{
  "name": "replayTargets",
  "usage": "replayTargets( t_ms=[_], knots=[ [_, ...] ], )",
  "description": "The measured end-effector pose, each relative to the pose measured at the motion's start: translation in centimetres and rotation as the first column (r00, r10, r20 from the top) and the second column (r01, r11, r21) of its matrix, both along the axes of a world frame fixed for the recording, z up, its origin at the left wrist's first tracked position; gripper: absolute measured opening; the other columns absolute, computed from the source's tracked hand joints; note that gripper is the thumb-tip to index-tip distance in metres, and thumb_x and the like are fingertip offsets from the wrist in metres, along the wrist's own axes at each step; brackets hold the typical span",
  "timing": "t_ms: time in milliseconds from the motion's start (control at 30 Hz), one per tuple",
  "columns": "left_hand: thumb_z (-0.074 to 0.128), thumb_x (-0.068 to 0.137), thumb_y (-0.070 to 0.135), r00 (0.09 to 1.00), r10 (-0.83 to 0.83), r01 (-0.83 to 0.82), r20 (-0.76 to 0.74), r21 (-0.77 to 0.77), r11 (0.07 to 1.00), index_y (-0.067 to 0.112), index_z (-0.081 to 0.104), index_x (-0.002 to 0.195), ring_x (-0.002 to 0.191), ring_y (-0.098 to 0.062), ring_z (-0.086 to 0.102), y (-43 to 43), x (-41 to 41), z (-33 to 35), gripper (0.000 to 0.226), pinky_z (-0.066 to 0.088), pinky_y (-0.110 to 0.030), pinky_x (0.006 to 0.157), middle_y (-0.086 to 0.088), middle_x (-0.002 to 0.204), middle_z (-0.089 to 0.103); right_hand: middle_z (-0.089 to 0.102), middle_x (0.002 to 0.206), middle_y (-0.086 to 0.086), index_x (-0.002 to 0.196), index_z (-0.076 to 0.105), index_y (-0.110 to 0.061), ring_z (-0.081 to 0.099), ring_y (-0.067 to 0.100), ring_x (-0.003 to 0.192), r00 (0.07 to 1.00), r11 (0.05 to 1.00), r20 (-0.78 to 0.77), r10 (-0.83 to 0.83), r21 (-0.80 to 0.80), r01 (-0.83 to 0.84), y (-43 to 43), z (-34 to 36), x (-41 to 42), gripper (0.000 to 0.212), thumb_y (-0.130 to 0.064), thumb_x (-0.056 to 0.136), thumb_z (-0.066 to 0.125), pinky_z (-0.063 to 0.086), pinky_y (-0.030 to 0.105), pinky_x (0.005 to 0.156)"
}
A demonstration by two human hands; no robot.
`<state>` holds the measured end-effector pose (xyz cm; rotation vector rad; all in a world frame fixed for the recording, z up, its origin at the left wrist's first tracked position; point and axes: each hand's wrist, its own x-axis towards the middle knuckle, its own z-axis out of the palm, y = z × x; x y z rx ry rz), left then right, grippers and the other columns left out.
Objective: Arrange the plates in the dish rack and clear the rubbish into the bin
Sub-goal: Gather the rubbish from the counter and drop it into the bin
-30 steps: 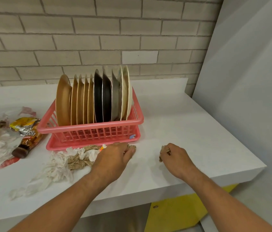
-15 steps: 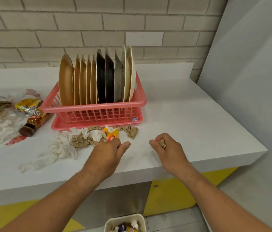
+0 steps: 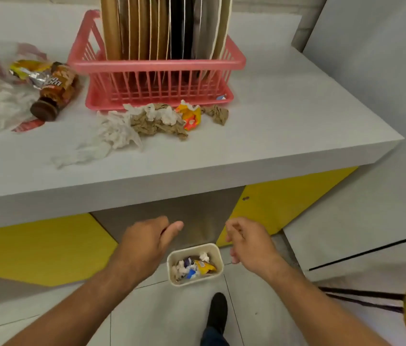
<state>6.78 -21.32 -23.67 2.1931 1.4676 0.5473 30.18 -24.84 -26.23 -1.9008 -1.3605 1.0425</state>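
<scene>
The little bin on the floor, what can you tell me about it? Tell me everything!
The bin is a small cream tub, plastic by its look, rectangular with rounded corners and no lid. It stands upright on the tiled floor, in front of the counter. Inside lie crumpled white paper, a yellow wrapper and blue scraps. Nothing else seems to touch it.

White counter (image 3: 271,136), yellow panels (image 3: 34,248), pale, perhaps tiled floor (image 3: 172,315).

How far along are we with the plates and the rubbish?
Plates look done: all stand upright in the pink rack. Rubbish is under way: left hand and right hand hover over the part-filled bin. Left to clear: tissues, brown paper, wrappers and a bottle on the counter.
</scene>
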Motion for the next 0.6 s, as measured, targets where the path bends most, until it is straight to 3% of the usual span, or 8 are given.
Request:
replayTargets(
  t_ms=[100, 167, 267, 400, 500, 600],
  knots=[
    [0.04, 0.092, 0.052, 0.999, 0.016, -0.019, -0.045, -0.071, 0.997, 0.026, 0.037, 0.055, 0.053, -0.011, 0.042, -1.8, -0.9, -4.0, 0.045, 0.03, -0.03, 0.054, 0.007, 0.053, 0.043, 0.063, 0.074, 0.0, 0.082, 0.057, -0.03, 0.054, 0.003, 0.046, 0.999, 0.995, -0.023, -0.031, -0.097, 0.029, -2.8, -4.0, -0.5, 0.025, -0.01, 0.096, 0.049, 0.05, 0.027, 0.045],
    [0.048, 0.093, 0.045, 0.998, 0.007, -0.013, -0.06, -0.099, 0.995, 0.026, 0.033, 0.051, 0.053, -0.011, 0.039, -2.8, -1.1, -6.6, 0.048, 0.026, -0.029, 0.055, 0.007, 0.054, 0.04, 0.061, 0.065, -0.002, 0.073, 0.057, -0.028, 0.051, 0.003, 0.045, 0.996, 0.993, 0.09, 0.002, -0.119, 0.009, -4.0, -6.5, -0.3, 0.021, -0.023, 0.094, 0.057, 0.046, 0.026, 0.044],
    [0.053, 0.091, 0.044, 0.996, 0.02, -0.037, -0.09, -0.189, 0.981, 0.023, 0.033, 0.048, 0.051, -0.011, 0.039, -4.3, -1.1, -10.8, 0.052, 0.03, -0.031, 0.053, 0.005, 0.051, 0.039, 0.048, 0.05, -0.005, 0.053, 0.046, -0.022, 0.043, 0.008, 0.046, 0.95, 0.988, 0.303, 0.077, -0.151, -0.032, -5.0, -10.7, -0.1, 0.048, -0.051, 0.09, 0.055, 0.034, 0.023, 0.046],
    [0.048, 0.09, 0.052, 0.974, 0.053, -0.12, -0.219, -0.304, 0.945, 0.017, 0.036, 0.051, 0.051, -0.014, 0.043, -6.7, -0.9, -17.8, 0.054, 0.035, -0.032, 0.052, 0.001, 0.049, 0.041, 0.044, 0.048, -0.007, 0.047, 0.037, -0.023, 0.046, 0.014, 0.052, 0.917, 0.98, 0.376, 0.131, -0.189, -0.062, -5.1, -17.3, 0.1, 0.056, -0.047, 0.096, 0.042, 0.036, 0.028, 0.053],
    [0.045, 0.091, 0.052, 0.965, 0.048, -0.13, -0.258, -0.312, 0.941, 0.017, 0.034, 0.049, 0.047, -0.014, 0.04, -6.7, 0.1, -23.2, 0.055, 0.03, -0.029, 0.048, 0.002, 0.046, 0.04, 0.056, 0.063, 0.002, 0.057, 0.05, -0.018, 0.053, 0.022, 0.066, 0.856, 0.964, 0.46, 0.235, -0.223, -0.145, -4.1, -23.4, 0.4, 0.049, -0.043, 0.098, 0.037, 0.04, 0.029, 0.059],
    [0.046, 0.092, 0.047, 0.967, 0.1, -0.174, -0.235, -0.323, 0.93, 0.019, 0.031, 0.046, 0.045, -0.014, 0.039, -5.5, 1.6, -29.0, 0.056, 0.028, -0.029, 0.047, 0.002, 0.043, 0.037, 0.067, 0.081, 0.011, 0.081, 0.069, -0.013, 0.06, 0.029, 0.076, 0.781, 0.956, 0.556, 0.285, -0.224, -0.19, -2.2, -30.2, 1.0, 0.046, -0.04, 0.097, 0.035, 0.045, 0.031, 0.065]
  ],
)
